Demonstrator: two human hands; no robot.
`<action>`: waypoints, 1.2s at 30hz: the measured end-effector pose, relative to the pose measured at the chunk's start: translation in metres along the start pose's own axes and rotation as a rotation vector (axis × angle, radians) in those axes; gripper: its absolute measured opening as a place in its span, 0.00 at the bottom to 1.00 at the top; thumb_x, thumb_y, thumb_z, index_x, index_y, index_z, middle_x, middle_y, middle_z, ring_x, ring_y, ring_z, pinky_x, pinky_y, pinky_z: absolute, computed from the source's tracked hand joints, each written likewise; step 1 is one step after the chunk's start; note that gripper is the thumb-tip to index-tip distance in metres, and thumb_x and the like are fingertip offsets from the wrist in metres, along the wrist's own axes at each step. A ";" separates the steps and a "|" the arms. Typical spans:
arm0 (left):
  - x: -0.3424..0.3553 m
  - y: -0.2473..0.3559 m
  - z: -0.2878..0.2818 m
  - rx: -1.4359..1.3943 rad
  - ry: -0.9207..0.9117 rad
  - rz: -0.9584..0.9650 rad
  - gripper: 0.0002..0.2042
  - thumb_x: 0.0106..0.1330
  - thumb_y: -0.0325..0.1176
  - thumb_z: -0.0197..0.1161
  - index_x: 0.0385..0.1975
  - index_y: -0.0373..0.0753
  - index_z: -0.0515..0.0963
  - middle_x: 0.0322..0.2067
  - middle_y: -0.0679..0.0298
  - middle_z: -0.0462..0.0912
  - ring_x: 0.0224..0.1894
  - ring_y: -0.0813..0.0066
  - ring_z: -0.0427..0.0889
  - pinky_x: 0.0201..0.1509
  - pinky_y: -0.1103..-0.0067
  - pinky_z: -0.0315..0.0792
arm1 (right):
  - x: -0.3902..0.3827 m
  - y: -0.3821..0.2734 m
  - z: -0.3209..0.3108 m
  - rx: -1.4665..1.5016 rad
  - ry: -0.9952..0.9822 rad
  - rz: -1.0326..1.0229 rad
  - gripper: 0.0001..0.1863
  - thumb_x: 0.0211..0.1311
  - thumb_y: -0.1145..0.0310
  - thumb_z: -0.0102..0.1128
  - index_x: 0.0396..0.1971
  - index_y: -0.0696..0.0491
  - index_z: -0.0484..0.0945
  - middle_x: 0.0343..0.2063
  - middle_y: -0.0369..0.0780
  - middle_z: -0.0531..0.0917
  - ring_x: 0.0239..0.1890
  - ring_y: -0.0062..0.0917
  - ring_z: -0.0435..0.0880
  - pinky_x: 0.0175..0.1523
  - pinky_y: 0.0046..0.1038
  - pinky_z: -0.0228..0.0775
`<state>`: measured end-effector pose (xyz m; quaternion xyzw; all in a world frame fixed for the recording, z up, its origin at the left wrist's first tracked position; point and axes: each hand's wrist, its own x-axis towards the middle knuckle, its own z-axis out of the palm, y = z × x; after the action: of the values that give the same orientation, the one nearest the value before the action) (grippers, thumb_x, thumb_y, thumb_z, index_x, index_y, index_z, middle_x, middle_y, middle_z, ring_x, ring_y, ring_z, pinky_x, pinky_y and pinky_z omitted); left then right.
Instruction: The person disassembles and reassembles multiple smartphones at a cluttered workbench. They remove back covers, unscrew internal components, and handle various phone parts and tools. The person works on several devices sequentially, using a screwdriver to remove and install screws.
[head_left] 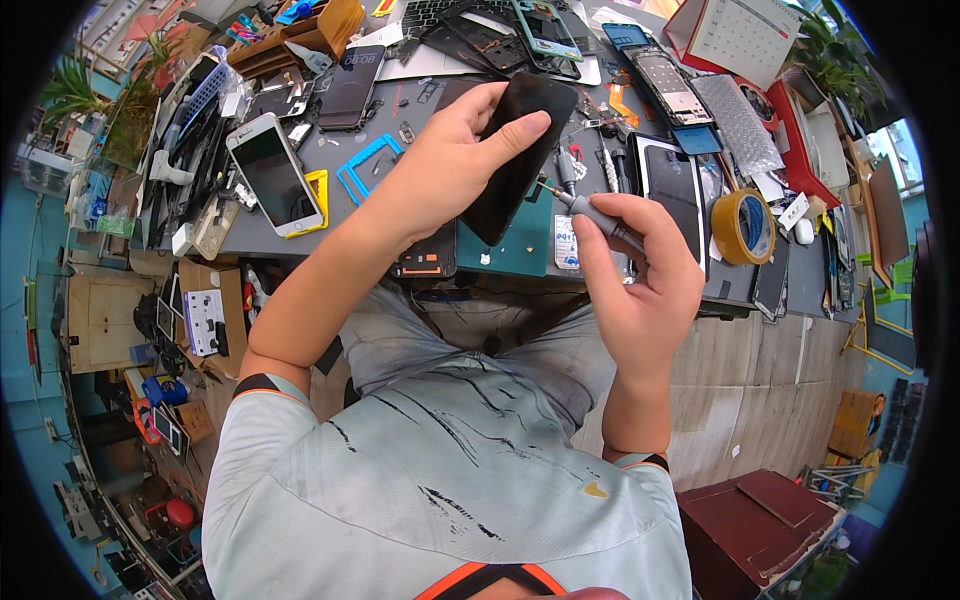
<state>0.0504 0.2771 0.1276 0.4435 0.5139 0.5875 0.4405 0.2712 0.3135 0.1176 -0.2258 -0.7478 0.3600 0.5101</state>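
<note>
My left hand (455,150) is closed around a dark phone (517,165), its thumb lying across the black face. The phone is held tilted above the near edge of the desk. In my right hand (645,280) is a grey screwdriver (604,218), pinched between thumb and fingers. Its thin tip points left toward the phone's right edge; whether it touches the phone I cannot tell. Beneath the phone lies a green work mat (532,240) with small bits on it. An opened phone body (430,255) lies beside the mat, partly hidden by the phone and my arm.
A white phone (276,172) and a blue frame (370,168) lie left of my forearm. To the right are a boxed phone (672,190), a yellow tape roll (743,227) and an opened phone (665,88). A desk calendar (745,40) stands behind. Phone parts crowd the desk.
</note>
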 end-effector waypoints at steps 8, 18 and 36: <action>-0.003 -0.001 0.004 0.061 0.072 0.038 0.26 0.81 0.38 0.67 0.71 0.31 0.71 0.61 0.60 0.84 0.59 0.78 0.82 0.65 0.79 0.76 | 0.004 -0.019 -0.001 -0.080 -0.028 0.143 0.10 0.67 0.79 0.75 0.46 0.63 0.87 0.38 0.40 0.91 0.40 0.20 0.91 0.48 0.22 0.85; -0.007 0.002 0.011 0.120 0.078 0.076 0.27 0.80 0.40 0.68 0.70 0.29 0.71 0.60 0.60 0.84 0.61 0.78 0.81 0.66 0.79 0.74 | 0.000 -0.016 0.000 -0.077 -0.017 0.192 0.09 0.68 0.78 0.75 0.44 0.63 0.86 0.36 0.42 0.91 0.34 0.20 0.91 0.42 0.22 0.83; 0.000 -0.008 0.008 0.123 0.141 0.020 0.25 0.82 0.39 0.66 0.70 0.31 0.71 0.58 0.63 0.84 0.58 0.80 0.82 0.64 0.80 0.75 | 0.007 -0.003 0.001 -0.003 -0.077 0.100 0.17 0.68 0.74 0.75 0.53 0.59 0.83 0.40 0.47 0.90 0.40 0.33 0.92 0.45 0.28 0.84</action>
<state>0.0584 0.2790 0.1202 0.4324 0.5745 0.5889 0.3690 0.2681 0.3164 0.1245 -0.2494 -0.7552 0.3924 0.4620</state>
